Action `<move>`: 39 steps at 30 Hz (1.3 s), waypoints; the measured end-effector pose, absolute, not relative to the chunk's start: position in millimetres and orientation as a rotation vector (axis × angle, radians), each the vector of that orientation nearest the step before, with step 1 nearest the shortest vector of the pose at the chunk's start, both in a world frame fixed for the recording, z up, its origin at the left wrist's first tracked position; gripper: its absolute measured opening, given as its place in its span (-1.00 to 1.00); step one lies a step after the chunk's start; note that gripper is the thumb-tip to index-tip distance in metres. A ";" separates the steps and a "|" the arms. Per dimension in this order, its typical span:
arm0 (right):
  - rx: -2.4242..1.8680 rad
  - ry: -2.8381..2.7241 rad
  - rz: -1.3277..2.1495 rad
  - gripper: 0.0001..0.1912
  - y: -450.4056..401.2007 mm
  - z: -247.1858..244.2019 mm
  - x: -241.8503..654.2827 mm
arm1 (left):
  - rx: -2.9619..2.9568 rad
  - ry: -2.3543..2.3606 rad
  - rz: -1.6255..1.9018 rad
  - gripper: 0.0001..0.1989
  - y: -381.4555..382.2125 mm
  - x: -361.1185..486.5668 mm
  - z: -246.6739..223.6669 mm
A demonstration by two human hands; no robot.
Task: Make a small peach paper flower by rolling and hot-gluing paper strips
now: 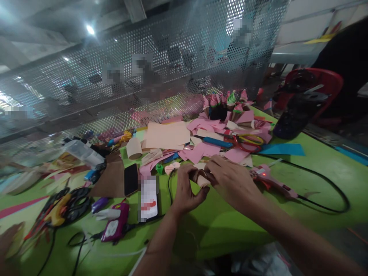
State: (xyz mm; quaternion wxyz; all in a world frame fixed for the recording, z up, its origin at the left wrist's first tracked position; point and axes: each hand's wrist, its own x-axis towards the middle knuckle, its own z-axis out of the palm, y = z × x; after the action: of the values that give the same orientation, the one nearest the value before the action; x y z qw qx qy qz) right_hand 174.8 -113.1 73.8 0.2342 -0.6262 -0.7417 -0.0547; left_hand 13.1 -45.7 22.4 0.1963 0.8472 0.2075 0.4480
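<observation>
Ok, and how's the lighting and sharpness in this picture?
Head view: a ceiling lamp flares at upper left; head view: a soft shadow falls on the green table below the left hand and right hand; head view: what looks like another person's hand at the lower-left edge is blurred.

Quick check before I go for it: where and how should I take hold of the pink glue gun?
Grip the pink glue gun by its slim handle, from above and the right. It lies with the handle running away from the right hand towards the black cord. Avoid the front end: the red light is lit, so it may be hot.
</observation>
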 end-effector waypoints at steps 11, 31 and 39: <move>-1.712 -1.906 0.344 -0.89 -88.8 79.9 187.3 | 2.039 0.687 1.065 -0.71 -42.3 11.5 21.6; -1.299 -1.771 0.606 -0.92 -81.6 61.3 196.0 | 1.522 0.776 1.135 -0.70 -39.9 18.5 18.2; -1.361 -1.824 0.464 -0.92 -84.0 56.4 189.6 | 1.528 0.715 1.113 -0.69 -37.0 16.1 9.9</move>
State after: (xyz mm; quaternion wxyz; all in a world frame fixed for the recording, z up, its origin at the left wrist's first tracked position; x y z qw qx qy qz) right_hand 189.6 -84.0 56.4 0.3981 -0.5374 -0.7205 0.1834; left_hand 16.1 -37.0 9.9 0.5312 0.6405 0.2997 0.4667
